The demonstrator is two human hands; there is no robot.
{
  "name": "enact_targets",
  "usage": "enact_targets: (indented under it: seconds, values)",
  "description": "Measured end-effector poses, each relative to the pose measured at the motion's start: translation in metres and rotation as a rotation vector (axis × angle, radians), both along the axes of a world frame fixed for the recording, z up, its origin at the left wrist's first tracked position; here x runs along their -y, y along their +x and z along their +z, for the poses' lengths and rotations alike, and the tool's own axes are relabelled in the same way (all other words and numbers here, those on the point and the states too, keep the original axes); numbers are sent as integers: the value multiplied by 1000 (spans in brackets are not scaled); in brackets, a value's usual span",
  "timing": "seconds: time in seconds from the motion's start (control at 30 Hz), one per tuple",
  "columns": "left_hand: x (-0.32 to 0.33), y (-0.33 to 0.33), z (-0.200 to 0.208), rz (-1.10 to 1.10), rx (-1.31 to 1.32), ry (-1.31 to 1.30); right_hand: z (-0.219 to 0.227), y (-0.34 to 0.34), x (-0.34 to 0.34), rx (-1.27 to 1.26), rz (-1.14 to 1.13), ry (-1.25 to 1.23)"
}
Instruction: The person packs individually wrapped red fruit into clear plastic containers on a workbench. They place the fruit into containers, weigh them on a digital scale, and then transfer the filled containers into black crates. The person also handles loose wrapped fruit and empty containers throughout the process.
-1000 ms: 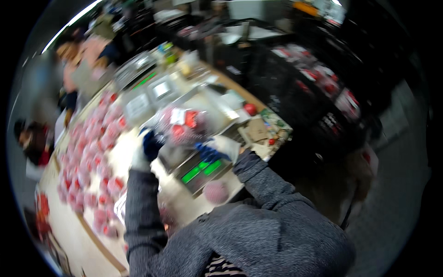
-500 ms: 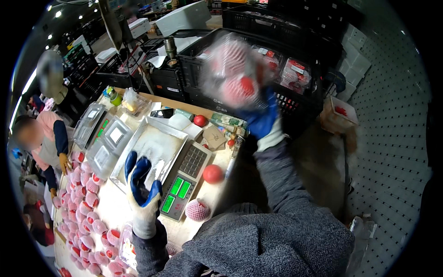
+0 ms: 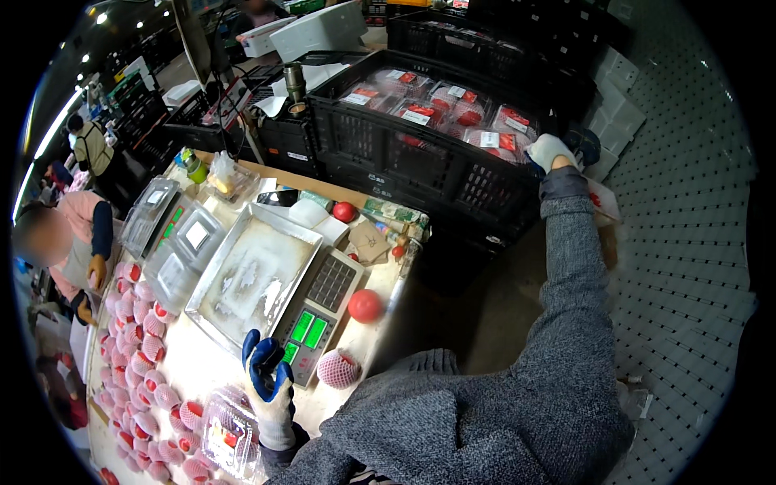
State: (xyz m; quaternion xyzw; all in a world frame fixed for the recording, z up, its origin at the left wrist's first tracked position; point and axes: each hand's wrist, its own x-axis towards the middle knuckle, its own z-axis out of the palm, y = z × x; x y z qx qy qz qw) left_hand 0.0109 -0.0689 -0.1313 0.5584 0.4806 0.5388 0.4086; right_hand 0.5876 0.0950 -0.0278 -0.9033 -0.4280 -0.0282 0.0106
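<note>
Holds left hand [image 3: 270, 385] open near the scale [image 3: 257, 275] and right hand [image 3: 551, 151], with grip unclear, by the black crate [image 3: 388, 150].

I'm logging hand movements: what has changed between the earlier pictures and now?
The right hand carried a clear fruit pack from over the scale rightward to the black crate; whether it has let go is unclear. The left hand drew back toward the body, open and empty. The scale and netted fruit beside it stayed put.

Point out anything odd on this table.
A red fruit lies bare beside the scale, unlike the netted heap to its left. One netted fruit sits apart from that heap, near the scale's display. Nothing looks spilled.
</note>
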Motion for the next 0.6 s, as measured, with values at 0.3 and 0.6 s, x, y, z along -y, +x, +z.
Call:
enact_targets:
  seconds: [0.3, 0.6]
  values:
    - [-6, -100, 43, 288, -717, 36, 75, -89, -48, 17, 266, 291]
    - [-15, -228, -96, 686, -987, -751, -85, 11, -139, -53, 868, -116]
